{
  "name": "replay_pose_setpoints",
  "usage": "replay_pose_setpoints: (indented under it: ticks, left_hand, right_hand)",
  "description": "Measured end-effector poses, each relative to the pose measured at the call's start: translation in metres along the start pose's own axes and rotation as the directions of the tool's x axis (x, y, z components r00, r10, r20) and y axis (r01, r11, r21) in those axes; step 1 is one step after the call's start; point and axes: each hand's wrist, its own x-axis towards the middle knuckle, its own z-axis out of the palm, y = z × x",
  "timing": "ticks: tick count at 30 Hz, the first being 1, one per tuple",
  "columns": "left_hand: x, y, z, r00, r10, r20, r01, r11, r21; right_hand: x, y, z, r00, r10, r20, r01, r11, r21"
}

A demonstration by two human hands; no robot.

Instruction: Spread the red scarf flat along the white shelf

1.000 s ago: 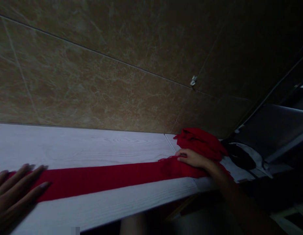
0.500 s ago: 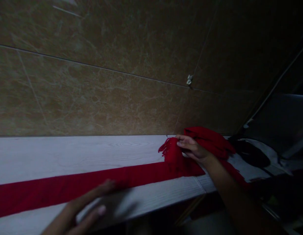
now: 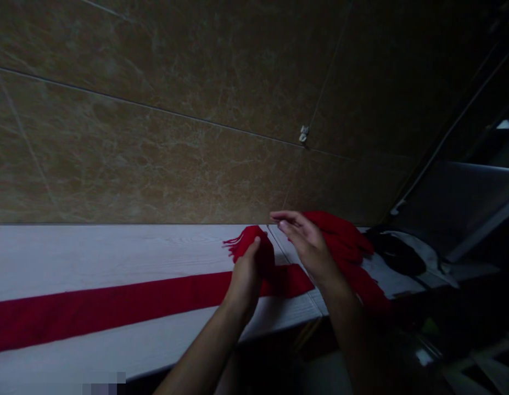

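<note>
A long red scarf point(image 3: 155, 299) lies as a flat strip along the pale wooden counter point(image 3: 188, 258). Its fringed end is bunched up near the strip's right end, and my left hand point(image 3: 248, 274) grips that bunch with the thumb on top. Just to the right, my right hand point(image 3: 306, 241) is raised with fingers stretched out and nothing in them. Behind my right hand and forearm sits a heap of red cloth point(image 3: 340, 233), partly hidden by them.
A tiled wall point(image 3: 167, 164) with a small white hook point(image 3: 304, 133) rises behind the counter. Past the red heap lie a black item point(image 3: 398, 255) and some pale cloth. A dark grey panel point(image 3: 464, 203) stands at the far right.
My left hand has come from the lower left onto the fringed end and gripped it. My right hand has let go of it and opened. The fringed end has shifted left in view.
</note>
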Motion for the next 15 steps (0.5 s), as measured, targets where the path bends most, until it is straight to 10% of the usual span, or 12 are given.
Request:
replay_pose_setpoints:
  ticks: [3,9,15]
  left_hand:
    - [0.007,0.021,0.016,0.999,-0.001,-0.034,-0.002,0.996,-0.087]
    - [0.005,0.044,0.044,1.0,-0.027,-0.016,0.025,0.996,-0.085]
    - [-0.008,0.062,0.051,0.999,0.046,-0.025,-0.048,0.996,-0.074]
  right_hand:
    - [-0.051,0.0,0.01,0.941,0.045,-0.334,0.048,0.964,0.263]
    - [-0.121,0.048,0.066,0.897,0.441,-0.016,-0.306,0.647,0.698]
    - [-0.093,0.098,0.065,0.784,0.616,-0.072,-0.254,0.424,0.869]
